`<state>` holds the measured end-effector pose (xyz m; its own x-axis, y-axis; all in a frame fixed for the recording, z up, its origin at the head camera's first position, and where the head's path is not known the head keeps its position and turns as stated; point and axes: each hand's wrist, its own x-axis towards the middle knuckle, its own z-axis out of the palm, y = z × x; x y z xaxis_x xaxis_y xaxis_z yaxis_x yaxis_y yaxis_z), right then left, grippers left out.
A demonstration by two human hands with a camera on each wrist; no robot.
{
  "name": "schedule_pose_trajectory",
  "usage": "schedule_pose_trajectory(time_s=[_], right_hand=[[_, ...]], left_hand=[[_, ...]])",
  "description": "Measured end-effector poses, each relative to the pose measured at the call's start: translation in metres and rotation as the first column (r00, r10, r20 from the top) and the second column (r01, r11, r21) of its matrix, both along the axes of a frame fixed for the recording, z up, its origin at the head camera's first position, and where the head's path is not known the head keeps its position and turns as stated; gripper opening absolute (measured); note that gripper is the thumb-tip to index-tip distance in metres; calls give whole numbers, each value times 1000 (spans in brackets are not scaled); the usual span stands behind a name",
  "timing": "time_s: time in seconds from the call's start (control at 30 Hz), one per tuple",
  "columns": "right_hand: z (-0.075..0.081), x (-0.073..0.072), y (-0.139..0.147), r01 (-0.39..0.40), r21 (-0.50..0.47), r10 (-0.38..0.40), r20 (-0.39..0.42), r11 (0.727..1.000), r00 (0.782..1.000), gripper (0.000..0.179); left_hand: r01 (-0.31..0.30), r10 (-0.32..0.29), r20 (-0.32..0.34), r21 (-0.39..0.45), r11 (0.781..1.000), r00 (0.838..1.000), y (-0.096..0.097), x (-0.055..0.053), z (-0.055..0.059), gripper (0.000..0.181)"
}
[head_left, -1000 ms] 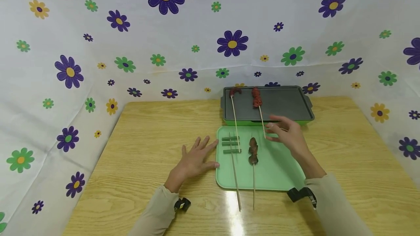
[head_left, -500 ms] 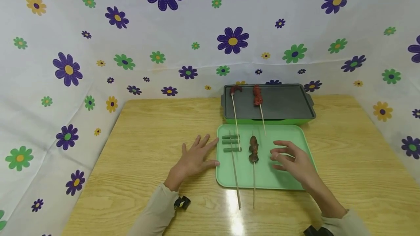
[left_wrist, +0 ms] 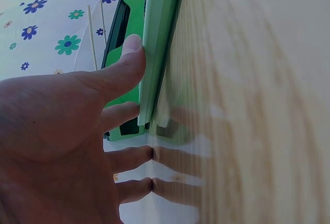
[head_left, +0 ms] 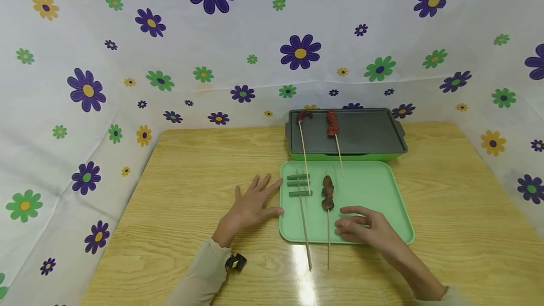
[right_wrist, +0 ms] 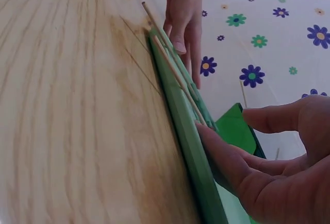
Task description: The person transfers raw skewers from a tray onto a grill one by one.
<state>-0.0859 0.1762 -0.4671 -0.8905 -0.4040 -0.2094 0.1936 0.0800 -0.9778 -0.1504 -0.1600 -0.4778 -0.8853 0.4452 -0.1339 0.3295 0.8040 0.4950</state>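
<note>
In the head view, we see the right hand loosely curved, grasping nothing; just left of its fingers, the dark skewer lies on the tray. The left hand is spread and free, the green skewer to its right; beyond both hands we see two red skewers on the grill. In the left wrist view, its fingertips rest on the table. In the right wrist view, we see thumb and fingers apart.

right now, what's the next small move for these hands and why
Probably pinch the dark meat skewer by its stick: the right hand is right beside it, holding nothing, and two other skewers already lie on the grill.
</note>
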Motion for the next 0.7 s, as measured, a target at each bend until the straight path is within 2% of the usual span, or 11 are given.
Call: schedule_pose_trajectory(time_s=[0.27, 0.43, 0.53, 0.7], right_hand=[[-7, -9, -4, -68, -125, 88, 163, 990, 983, 59], [-10, -10, -5, -80, -194, 122, 211, 978, 970, 64], [-10, -10, -6, -65, -187, 104, 205, 980, 973, 65], [-10, -5, -8, -49, -121, 73, 203, 991, 977, 67]], left_hand=[[-3, 3, 4, -2, 1000, 1000, -1, -1, -2, 79], [-2, 2, 14, -10, 1000, 1000, -1, -2, -4, 79], [-3, 3, 9, -6, 1000, 1000, -1, -3, -3, 79], [-3, 3, 11, -7, 1000, 1000, -1, -2, -1, 79]])
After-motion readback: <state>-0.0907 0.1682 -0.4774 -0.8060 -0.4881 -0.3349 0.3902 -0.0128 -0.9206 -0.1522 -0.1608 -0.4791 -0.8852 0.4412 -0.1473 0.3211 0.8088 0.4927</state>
